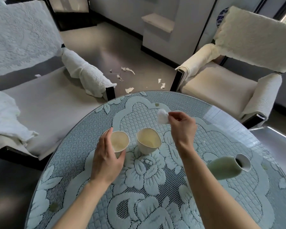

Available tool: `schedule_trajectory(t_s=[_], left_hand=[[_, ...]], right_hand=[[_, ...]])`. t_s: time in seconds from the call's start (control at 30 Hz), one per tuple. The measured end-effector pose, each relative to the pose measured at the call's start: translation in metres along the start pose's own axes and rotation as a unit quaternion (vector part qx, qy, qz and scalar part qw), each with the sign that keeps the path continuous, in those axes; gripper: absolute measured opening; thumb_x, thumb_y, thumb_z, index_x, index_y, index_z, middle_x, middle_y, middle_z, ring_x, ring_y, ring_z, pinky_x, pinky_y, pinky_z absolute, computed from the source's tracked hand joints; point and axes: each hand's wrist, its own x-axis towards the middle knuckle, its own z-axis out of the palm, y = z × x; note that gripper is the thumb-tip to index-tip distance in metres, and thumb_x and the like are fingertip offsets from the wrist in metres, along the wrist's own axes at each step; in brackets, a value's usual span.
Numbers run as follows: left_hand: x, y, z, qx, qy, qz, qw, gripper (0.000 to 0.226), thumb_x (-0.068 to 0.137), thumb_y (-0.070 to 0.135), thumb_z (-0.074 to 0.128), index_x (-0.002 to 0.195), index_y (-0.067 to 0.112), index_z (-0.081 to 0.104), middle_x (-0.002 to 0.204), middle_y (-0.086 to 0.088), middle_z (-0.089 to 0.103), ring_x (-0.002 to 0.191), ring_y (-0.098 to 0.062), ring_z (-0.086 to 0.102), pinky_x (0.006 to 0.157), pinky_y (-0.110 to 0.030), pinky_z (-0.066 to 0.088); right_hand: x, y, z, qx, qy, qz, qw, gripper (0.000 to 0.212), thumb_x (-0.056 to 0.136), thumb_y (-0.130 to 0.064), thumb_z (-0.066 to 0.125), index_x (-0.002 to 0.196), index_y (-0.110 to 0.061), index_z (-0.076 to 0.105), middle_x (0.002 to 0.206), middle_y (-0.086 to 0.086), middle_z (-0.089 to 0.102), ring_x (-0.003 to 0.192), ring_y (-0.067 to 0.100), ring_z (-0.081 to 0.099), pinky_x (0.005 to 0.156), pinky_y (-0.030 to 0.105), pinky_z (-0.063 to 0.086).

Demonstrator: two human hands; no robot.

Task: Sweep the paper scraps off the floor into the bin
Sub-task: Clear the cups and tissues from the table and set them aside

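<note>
L grip [106,156] grasps a paper cup [120,142], fingers curled round its wall, near bench [147,187] centre; 2nd cup [148,141] stands just beside it at 3 o'clock, not touching. R grip [183,126] pinches a white paper wad [162,118] over the bench, at 12 o'clock of the 2nd cup; green vase [226,167] lies on its side at 4 o'clock. Task item: paper scraps [127,75] lie scattered on floor [106,52] at 12 o'clock beyond bench far edge, btwn sofa [48,104] and armchair [213,85].

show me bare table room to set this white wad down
Free: the far right table beyond the right hand, and the near stretch between the forearms. Crowded: the middle, around both paper cups and the green vase.
</note>
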Motion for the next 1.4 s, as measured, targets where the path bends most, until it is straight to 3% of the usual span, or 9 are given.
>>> schedule_trajectory(t_s=[0.13,0.23,0.3,0.43,0.53,0.63,0.73,0.9,1.4], left_hand=[[-0.006,0.009,-0.006,-0.009,-0.014,-0.012,1.000,0.083,0.082,0.023,0.073,0.145,0.004,0.023,0.139,-0.022,0.040,0.121,-0.036,0.048,0.094,-0.050,0.049],[-0.011,0.012,-0.010,-0.015,-0.023,-0.015,1.000,0.083,0.083,0.027,0.071,0.146,0.005,0.021,0.138,-0.020,0.040,0.120,-0.034,0.048,0.094,-0.044,0.046],[-0.015,0.012,-0.014,-0.012,-0.022,-0.015,1.000,0.084,0.082,0.027,0.072,0.146,0.005,0.022,0.137,-0.020,0.042,0.119,-0.034,0.049,0.093,-0.043,0.045],[-0.025,0.011,-0.024,-0.009,-0.023,-0.012,1.000,0.084,0.080,0.022,0.074,0.145,0.007,0.022,0.133,-0.021,0.046,0.114,-0.036,0.053,0.089,-0.044,0.047],[-0.031,0.010,-0.033,-0.015,-0.024,-0.024,0.999,0.084,0.082,0.020,0.073,0.147,0.007,0.022,0.136,-0.020,0.042,0.118,-0.035,0.050,0.093,-0.046,0.045],[-0.036,0.007,-0.041,-0.019,-0.031,-0.027,0.999,0.085,0.083,0.022,0.071,0.149,0.009,0.019,0.139,-0.017,0.039,0.120,-0.032,0.048,0.096,-0.047,0.046],[-0.042,0.003,-0.047,-0.007,-0.035,-0.013,0.999,0.087,0.081,0.021,0.073,0.148,0.006,0.020,0.137,-0.020,0.042,0.115,-0.034,0.052,0.093,-0.047,0.047],[-0.052,0.005,-0.063,0.006,-0.034,-0.035,0.999,0.096,0.080,0.025,0.074,0.151,0.009,0.011,0.138,-0.016,0.041,0.118,-0.032,0.049,0.095,-0.044,0.045],[-0.107,0.023,-0.137,-0.014,0.051,-0.082,0.995,0.079,0.072,0.019,0.081,0.137,0.002,0.039,0.132,-0.018,0.047,0.121,-0.033,0.044,0.097,-0.035,0.036]], right_hand=[[-0.027,-0.021,0.004,-0.124,-0.088,-0.184,0.971,0.013,0.083,0.000,0.069,0.093,-0.003,0.076,0.087,0.001,0.067,0.076,0.015,0.060,0.072,0.017,0.050],[-0.043,-0.011,0.011,-0.233,-0.167,-0.225,0.931,0.016,0.086,-0.006,0.066,0.097,-0.009,0.076,0.099,0.005,0.072,0.089,0.022,0.064,0.083,0.037,0.051],[-0.051,-0.007,0.011,-0.311,-0.182,-0.222,0.906,0.018,0.091,-0.017,0.061,0.103,-0.016,0.075,0.110,0.000,0.071,0.100,0.020,0.060,0.094,0.035,0.036],[-0.063,-0.006,0.010,-0.279,-0.158,-0.179,0.930,0.026,0.095,-0.020,0.057,0.117,-0.018,0.069,0.106,0.004,0.074,0.099,0.020,0.067,0.107,0.041,0.025],[-0.066,-0.002,0.011,-0.194,-0.150,-0.154,0.957,0.030,0.093,-0.014,0.060,0.123,-0.012,0.064,0.115,0.008,0.070,0.107,0.022,0.065,0.103,0.046,0.042],[-0.069,0.000,0.015,-0.214,-0.194,-0.104,0.952,0.075,0.083,-0.039,0.072,0.146,-0.018,0.038,0.146,0.009,0.043,0.133,0.026,0.041,0.114,0.051,0.030],[-0.073,0.003,0.022,-0.287,-0.248,-0.053,0.923,0.110,0.073,-0.049,0.077,0.154,-0.024,0.008,0.153,0.012,0.028,0.139,0.032,0.029,0.115,0.053,0.019],[-0.089,-0.004,0.015,-0.228,-0.229,-0.053,0.945,0.091,0.081,-0.024,0.076,0.151,-0.008,0.020,0.143,0.016,0.043,0.127,0.030,0.045,0.106,0.044,0.039],[-0.178,-0.082,-0.038,-0.126,-0.265,-0.156,0.943,0.068,0.082,-0.025,0.075,0.138,-0.011,0.039,0.132,0.010,0.044,0.114,0.021,0.045,0.097,0.033,0.041]])
